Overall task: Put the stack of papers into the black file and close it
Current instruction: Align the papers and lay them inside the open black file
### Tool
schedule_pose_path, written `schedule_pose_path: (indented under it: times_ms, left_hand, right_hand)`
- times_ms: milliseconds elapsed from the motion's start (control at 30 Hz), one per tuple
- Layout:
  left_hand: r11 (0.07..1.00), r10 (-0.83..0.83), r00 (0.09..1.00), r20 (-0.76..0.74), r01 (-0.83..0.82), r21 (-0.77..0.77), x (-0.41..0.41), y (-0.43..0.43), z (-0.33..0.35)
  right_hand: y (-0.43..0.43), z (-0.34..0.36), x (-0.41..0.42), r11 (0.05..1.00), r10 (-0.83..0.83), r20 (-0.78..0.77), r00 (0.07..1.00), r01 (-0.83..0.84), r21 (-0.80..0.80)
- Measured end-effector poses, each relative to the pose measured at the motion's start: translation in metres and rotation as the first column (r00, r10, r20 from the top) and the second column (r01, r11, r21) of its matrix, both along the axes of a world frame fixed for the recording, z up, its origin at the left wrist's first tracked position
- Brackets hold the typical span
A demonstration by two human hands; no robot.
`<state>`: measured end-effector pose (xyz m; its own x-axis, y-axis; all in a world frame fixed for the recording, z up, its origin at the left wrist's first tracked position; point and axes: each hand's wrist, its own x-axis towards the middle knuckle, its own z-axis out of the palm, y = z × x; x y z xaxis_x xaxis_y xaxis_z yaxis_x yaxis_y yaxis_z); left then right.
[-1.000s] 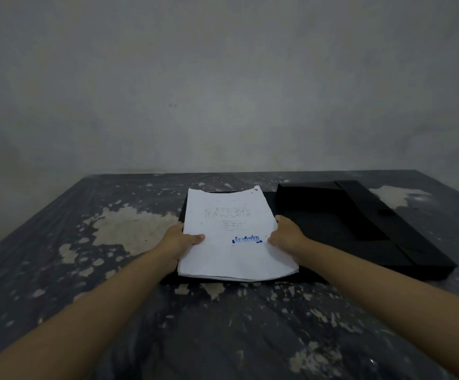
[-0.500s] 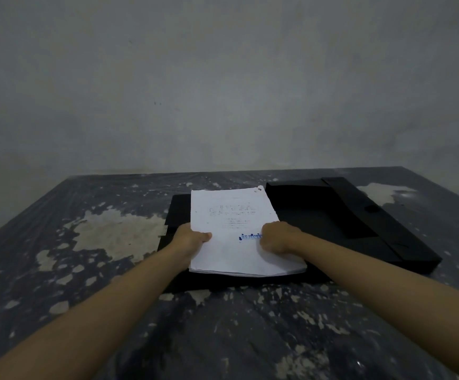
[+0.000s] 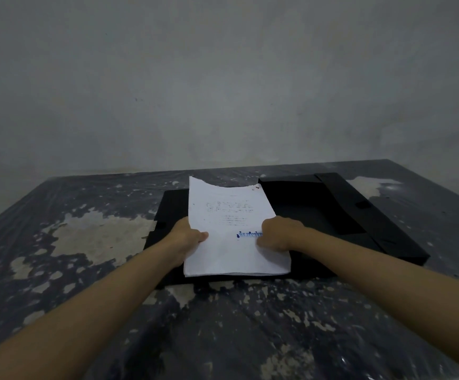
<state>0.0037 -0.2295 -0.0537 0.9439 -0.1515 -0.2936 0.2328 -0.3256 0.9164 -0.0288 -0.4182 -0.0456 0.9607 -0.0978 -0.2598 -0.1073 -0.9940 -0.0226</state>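
Over the open black file (image 3: 318,215), both hands' grip holds blue-stamped stack of papers (image 3: 231,229).

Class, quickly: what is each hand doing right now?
Left hand: closed on the paper stack's left edge.
Right hand: closed on its right edge, over the blue stamp.

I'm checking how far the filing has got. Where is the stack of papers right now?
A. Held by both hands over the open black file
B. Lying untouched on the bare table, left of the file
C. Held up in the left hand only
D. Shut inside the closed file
A: the left hand and right hand grip the side edges of the stack of papers, which sits over the black file lying open on the table.
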Motion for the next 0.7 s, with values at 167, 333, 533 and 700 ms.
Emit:
schedule_pose_path:
  times_ms: [167,333,533,700]
  left_hand:
    - [1.000,-0.016,1.000,-0.026,0.016,-0.003,0.002,-0.004,0.001]
    - [0.999,-0.024,1.000,-0.012,0.024,-0.023,-0.002,-0.025,0.000]
    - [0.989,0.023,0.997,0.079,-0.034,0.143,-0.002,-0.037,0.003]
    - [0.989,-0.050,0.993,0.111,0.034,0.146,-0.007,-0.048,0.002]
  right_hand:
    - [-0.004,-0.005,-0.004,0.999,-0.001,0.024,1.000,0.002,-0.041]
    - [-0.024,-0.010,-0.004,1.000,-0.028,-0.047,0.999,0.028,0.008]
    - [-0.041,-0.011,0.003,0.991,-0.045,0.035,0.998,0.041,0.131]
    - [-0.084,-0.007,-0.001,0.983,-0.123,0.212,0.970,0.090,0.161]
